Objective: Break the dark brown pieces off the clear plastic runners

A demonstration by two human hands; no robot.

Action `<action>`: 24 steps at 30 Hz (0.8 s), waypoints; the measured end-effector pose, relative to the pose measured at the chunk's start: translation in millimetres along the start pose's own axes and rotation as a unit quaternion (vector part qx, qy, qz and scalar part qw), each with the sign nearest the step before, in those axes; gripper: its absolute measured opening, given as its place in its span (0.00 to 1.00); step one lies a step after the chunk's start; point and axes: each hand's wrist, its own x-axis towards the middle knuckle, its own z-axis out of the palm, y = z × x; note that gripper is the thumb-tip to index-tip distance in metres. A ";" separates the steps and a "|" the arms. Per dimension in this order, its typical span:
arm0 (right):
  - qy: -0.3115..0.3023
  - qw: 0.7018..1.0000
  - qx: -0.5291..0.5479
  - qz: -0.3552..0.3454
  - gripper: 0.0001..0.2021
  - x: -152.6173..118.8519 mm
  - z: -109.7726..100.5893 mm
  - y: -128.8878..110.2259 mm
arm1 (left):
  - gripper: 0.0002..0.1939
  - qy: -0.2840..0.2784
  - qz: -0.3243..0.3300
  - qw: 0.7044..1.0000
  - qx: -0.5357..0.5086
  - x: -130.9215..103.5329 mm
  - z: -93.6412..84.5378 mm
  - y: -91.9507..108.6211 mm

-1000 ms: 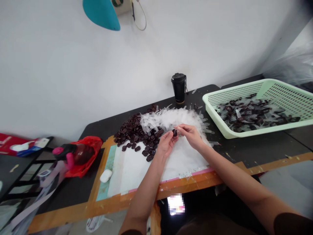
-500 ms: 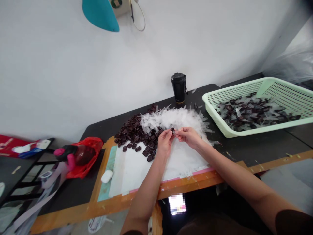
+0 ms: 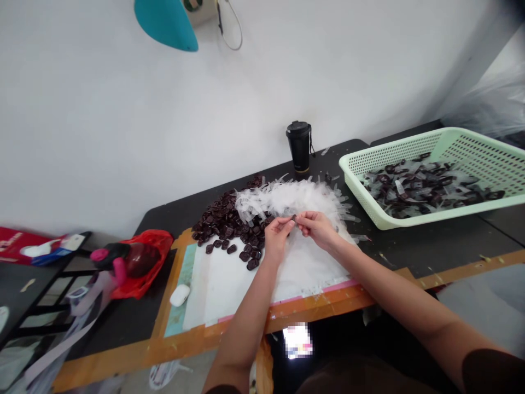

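Note:
Above the white sheet, my left hand and my right hand meet fingertip to fingertip. Pinched between them is a small dark brown piece, mostly covered by the fingers. Both hands are closed on it. Just beyond lies a heap of translucent plastic strips. To its left spreads a pile of glossy dark brown pieces, some lying loose on the sheet near my left forearm.
A pale green basket at the right holds dark pieces with translucent strips. Behind the heap stands a black tumbler. A white rounded case sits left, near a bottle on a red bag. Brown tape lines the table edge.
My fingers have shifted slightly around the dark piece, and less of it shows now. The right fingertips have moved a little. The piles and basket look the same.

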 end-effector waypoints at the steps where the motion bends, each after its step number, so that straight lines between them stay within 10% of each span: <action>1: -0.001 1.000 -0.015 -0.014 0.15 0.0 0.0 0.5 | 0.09 0.004 0.016 1.000 0.025 0.4 -1.2 1.1; 7: -0.005 0.964 -0.209 -0.161 0.14 -2.7 -0.2 -1.3 | 0.11 0.023 0.088 0.984 0.151 4.5 -12.4 2.0; 14: 0.028 0.784 -0.527 -0.326 0.07 -8.8 -4.6 -1.1 | 0.10 0.012 0.112 0.973 0.202 3.2 -8.7 -3.9; 21: 0.117 0.733 -0.584 -0.329 0.10 -8.8 -15.4 -19.7 | 0.12 0.319 0.067 0.945 0.022 37.3 -66.5 22.3; 24: 0.081 0.736 -0.580 -0.339 0.10 -8.8 -13.5 -17.4 | 0.13 0.208 0.116 0.969 0.068 30.2 -58.0 30.7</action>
